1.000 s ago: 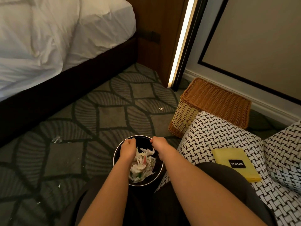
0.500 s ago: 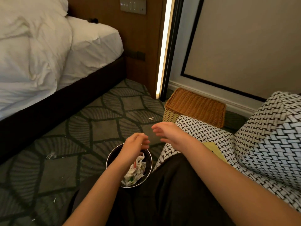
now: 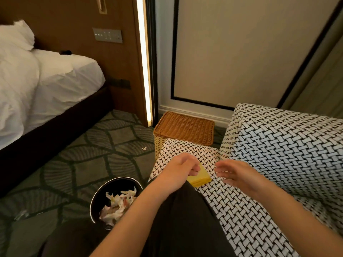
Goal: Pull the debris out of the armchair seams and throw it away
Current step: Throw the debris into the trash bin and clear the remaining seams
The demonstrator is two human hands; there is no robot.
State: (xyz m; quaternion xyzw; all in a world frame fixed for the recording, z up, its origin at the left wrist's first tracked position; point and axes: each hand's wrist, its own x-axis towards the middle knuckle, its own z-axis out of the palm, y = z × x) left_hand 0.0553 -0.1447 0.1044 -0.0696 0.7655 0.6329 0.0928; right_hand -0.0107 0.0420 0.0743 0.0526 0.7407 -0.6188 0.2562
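Debris (image 3: 118,203): crumpled scraps heaped in the black bin (image 3: 98,199) on the near-left floor, within my reach. Left hand (image 3: 178,173) loosely curled, right hand (image 3: 239,175) spread, both empty over the armchair (image 3: 232,210) seat, poised for its seams.

The floor is covered by a patterned carpet (image 3: 96,164). A black waste bin (image 3: 113,186), filled with crumpled scraps (image 3: 117,203), is stood on it beside the armchair (image 3: 278,145). A lidded wicker basket (image 3: 185,127) is set by the far wall, just behind the seat's far corner. One pale scrap (image 3: 144,148) is left on the carpet between the bed (image 3: 55,86) and the basket, and a clear one (image 3: 21,214) near the left edge. A yellow cloth (image 3: 201,178) is laid on the seat.
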